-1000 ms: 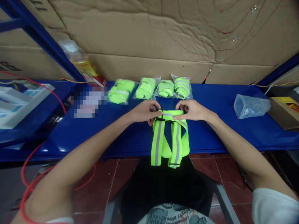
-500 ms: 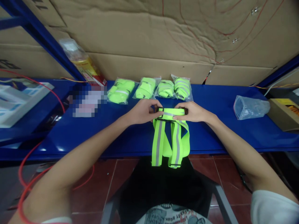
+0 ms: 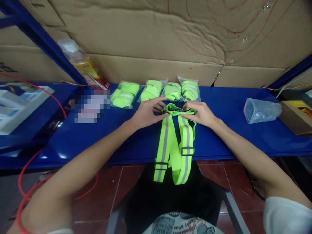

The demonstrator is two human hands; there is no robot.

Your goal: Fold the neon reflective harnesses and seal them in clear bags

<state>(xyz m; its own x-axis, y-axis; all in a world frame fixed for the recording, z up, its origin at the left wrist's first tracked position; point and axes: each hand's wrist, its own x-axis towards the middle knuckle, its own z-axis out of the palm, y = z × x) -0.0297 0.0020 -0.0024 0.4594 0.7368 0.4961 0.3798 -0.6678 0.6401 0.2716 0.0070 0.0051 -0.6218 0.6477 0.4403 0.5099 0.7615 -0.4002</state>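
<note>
A neon-yellow reflective strap vest [image 3: 187,133] with grey stripes is between my hands at the table's front. Its waistband is folded into a flat bundle, with a black buckle showing among the layers. Two shoulder straps with black slide adjusters hang down past the table edge toward my lap. My left hand [image 3: 147,112] grips the bundle's left end, thumb in front and fingers curved behind it. Closed on the right end, my right hand [image 3: 201,113] has its thumb along the near side.
Behind my hands, several clear bags of folded yellow straps [image 3: 125,94] lie in a row. A bottle [image 3: 84,65] stands at the back left. On the right are an empty plastic bag [image 3: 262,111] and a cardboard box [image 3: 296,118]. A red hose [image 3: 21,177] loops at the left.
The folded waistband has tipped, so its top edge and layers now face me instead of its flat striped side. The hanging straps have swung and their adjusters now show.
</note>
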